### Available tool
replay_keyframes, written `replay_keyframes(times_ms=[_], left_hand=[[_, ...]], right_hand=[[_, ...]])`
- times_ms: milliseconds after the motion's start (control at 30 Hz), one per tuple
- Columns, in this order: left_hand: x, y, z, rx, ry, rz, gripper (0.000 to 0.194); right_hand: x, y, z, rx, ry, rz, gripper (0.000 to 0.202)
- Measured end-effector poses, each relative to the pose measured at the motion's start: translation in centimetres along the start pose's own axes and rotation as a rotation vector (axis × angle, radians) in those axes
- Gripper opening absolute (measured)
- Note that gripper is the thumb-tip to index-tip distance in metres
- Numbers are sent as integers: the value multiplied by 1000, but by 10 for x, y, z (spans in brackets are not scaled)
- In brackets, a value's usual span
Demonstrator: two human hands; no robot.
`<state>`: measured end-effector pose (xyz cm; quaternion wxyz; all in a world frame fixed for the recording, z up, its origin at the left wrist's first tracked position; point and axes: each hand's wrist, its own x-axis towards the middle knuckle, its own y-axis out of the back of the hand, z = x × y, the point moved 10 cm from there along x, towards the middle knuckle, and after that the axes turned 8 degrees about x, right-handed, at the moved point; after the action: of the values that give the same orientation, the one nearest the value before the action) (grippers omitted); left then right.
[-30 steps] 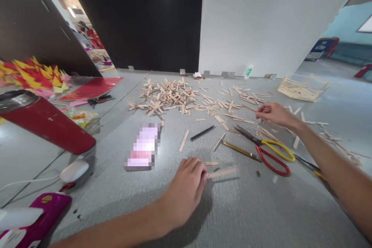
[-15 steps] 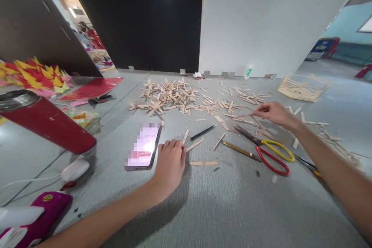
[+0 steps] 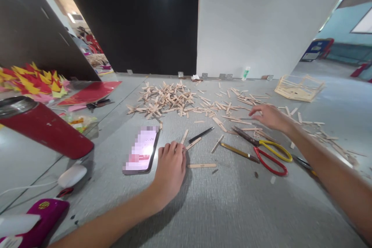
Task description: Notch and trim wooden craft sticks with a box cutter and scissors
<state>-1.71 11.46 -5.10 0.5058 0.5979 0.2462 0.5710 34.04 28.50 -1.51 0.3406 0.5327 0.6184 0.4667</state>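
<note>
The left hand (image 3: 171, 166) rests low on the grey surface (image 3: 232, 209), fingers bunched, their tips at the near end of a slanting wooden stick (image 3: 193, 144); whether they pinch it, I cannot tell. The right hand (image 3: 269, 117) is farther forward, thumb and forefinger parted with a small gap, above loose sticks. A flat stick (image 3: 202, 166) lies just right of the left hand, and the phone (image 3: 142, 149) just left of it. Between the hands are a black pen (image 3: 201, 134) and a gold-coloured tool (image 3: 240, 152); the scissors (image 3: 257, 145), with one yellow and one red handle, lie nearer than the right hand. Beyond both hands spreads the stick pile (image 3: 167, 99), with a stick framework (image 3: 299, 88) far right and a red flask (image 3: 55, 130) far left
</note>
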Motion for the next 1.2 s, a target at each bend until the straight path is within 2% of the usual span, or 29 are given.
replay_keyframes(times_ms=[133,267,400,500,600,700,800,867,933,1033,1100,1167,1200], left_hand=[[-4,0,8,-31,-38,5,27],[-5,-3,12,-62,-75,-7,28],[-6,-5,22,-110,-156,-40,25],[-6,-5,28,-130,-201,-65,23],[-6,-5,24,-104,-180,-75,23],[-4,-6,18,-61,-146,-82,24],[-6,-4,24,-48,-161,-107,25],[-10,-1,37,-64,-207,-138,24],[-18,4,54,-94,-266,-172,20],[-37,8,82,-154,-418,-229,22],[-52,10,100,-176,-576,-221,29],[-61,11,108,-148,-675,-160,34],[-64,11,109,-128,-696,-121,35]], right_hand=[[-8,-25,-16,-46,34,-227,29],[-13,-38,-24,-50,29,-320,29],[-11,-26,-38,-11,23,-269,27],[-22,-10,-74,86,74,-284,22],[-60,-22,-135,244,210,-499,18],[-111,-54,-183,333,294,-644,11],[-151,-89,-205,330,368,-697,13],[-159,-97,-209,252,465,-647,14],[-149,-93,-207,158,525,-575,15],[-108,-78,-204,67,519,-445,9],[-75,-74,-203,-3,485,-346,27],[-49,-82,-206,-79,476,-310,43],[-39,-88,-209,-105,486,-307,42]])
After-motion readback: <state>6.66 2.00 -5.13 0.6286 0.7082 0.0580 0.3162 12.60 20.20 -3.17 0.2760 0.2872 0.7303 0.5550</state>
